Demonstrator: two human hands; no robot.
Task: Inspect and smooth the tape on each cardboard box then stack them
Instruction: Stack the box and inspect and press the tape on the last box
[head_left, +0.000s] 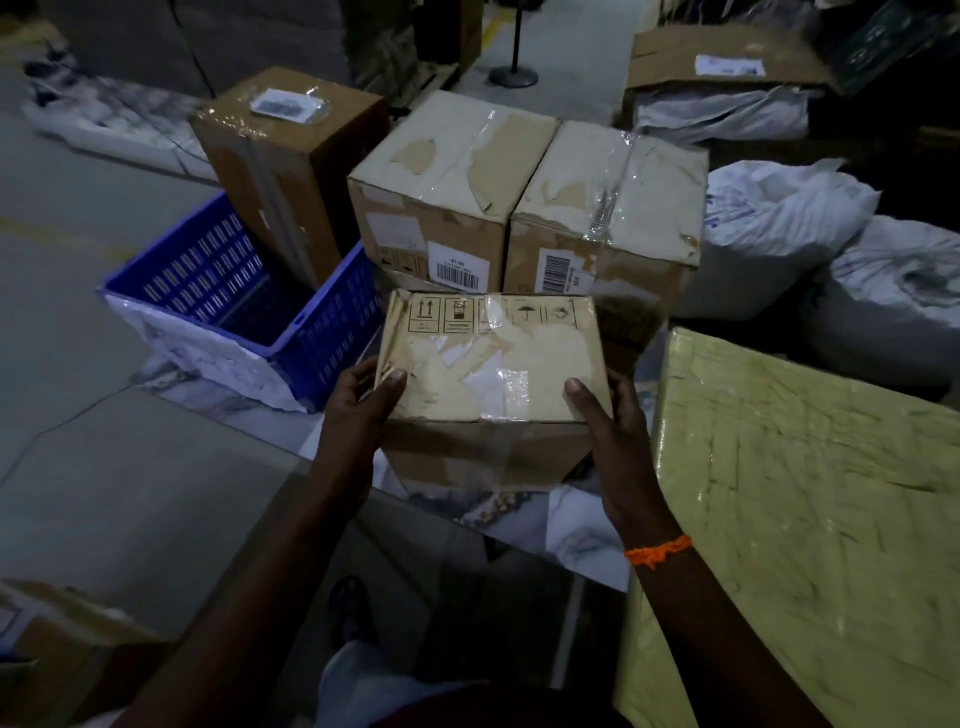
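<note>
Cardboard first: a small tan cardboard box with black handling symbols along its far top edge is sitting between both hands, straight in front of the person. The left hand is gripping its near-left corner, thumb lying on the top face, fingers wrapping the left side. The right hand is gripping the near-right corner the same way, thumb on top; an orange thread bracelet is showing on that wrist. A strip of clear tape is crossing the top face near its near edge and running down the front face, looking wrinkled, with torn white patches beside it. Cannot tell whether the box is resting on anything or hanging in the grip.

Just behind it two larger pale cardboard boxes are standing side by side on the floor, touching each other, wrinkled tape shining on both tops. A tall brown cardboard box is standing to their left, behind a blue slotted plastic crate. A yellow-green wrapped bundle is filling the near right. White sacks are lying beyond it.
</note>
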